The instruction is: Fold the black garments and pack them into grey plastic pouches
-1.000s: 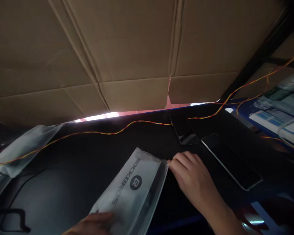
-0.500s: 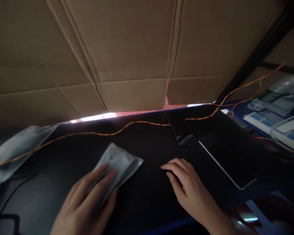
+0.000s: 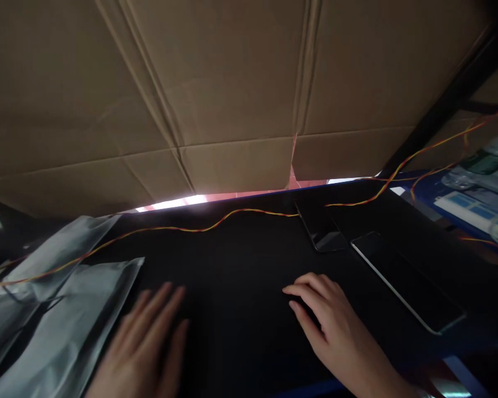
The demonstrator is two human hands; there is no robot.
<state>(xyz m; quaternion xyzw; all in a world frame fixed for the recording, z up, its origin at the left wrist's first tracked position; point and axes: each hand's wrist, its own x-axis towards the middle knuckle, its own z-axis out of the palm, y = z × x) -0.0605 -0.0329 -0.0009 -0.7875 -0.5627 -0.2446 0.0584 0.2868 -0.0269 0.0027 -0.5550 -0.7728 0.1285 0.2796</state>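
My left hand [image 3: 143, 345] is smeared by motion, its fingers apart and nothing held. Just to its left, a frosted plastic pouch [image 3: 81, 309] lies flat on the black tabletop [image 3: 232, 298]. Another frosted pouch [image 3: 62, 246] sits behind that one, at the table's left side. My right hand [image 3: 330, 315] rests on the tabletop, fingers loosely bent, with a gap between thumb and forefinger and nothing in it. Beyond it lies a dark smartphone [image 3: 320, 229]. A larger black phone [image 3: 406, 282] with a pale edge lies to the right of this hand.
A twisted red-yellow wire [image 3: 249, 210] runs across the table and over the pouch at left. Brown cardboard [image 3: 232, 83] stands along the back edge. On the right, a blue shelf holds a plastic bottle [image 3: 487, 160] and a white-blue box [image 3: 473, 210].
The pouch that was under my left hand now lies at the left, out of its grasp, and the fingers have spread. My right hand keeps its pose. The view has shifted slightly left.
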